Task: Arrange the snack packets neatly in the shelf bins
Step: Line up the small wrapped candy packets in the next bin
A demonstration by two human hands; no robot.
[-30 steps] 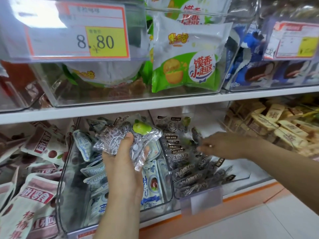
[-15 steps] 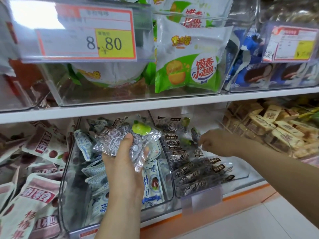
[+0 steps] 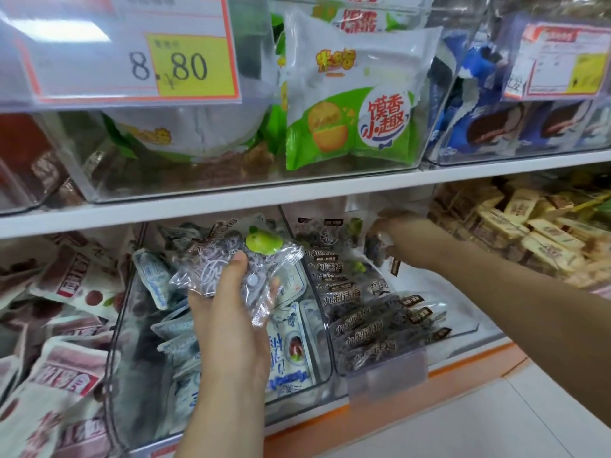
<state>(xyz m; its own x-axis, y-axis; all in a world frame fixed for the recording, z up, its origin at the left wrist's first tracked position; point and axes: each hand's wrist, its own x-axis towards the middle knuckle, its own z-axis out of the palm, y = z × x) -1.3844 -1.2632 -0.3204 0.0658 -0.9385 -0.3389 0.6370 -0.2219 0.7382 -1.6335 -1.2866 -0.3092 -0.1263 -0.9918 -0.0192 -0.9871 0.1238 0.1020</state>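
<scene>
My left hand holds a clear packet of dark plums, thumb on top and fingers under it. It hangs above the blue bin, which is not its place, I think. The same plum print is in the plum bin, the next one to the right. A row of such packets lies there along the left wall, overlapping, with labels up.

My right hand is deep at the back right corner of that bin, under the shelf edge. Its fingers are curled and seem to pinch a dark packet; this part is blurred.

To do this step well, I should draw this one forward and lay it flat, label up, beside the row. The thin film slips easily, so I grip on the seam. Then the packet in my left hand can follow.
</scene>
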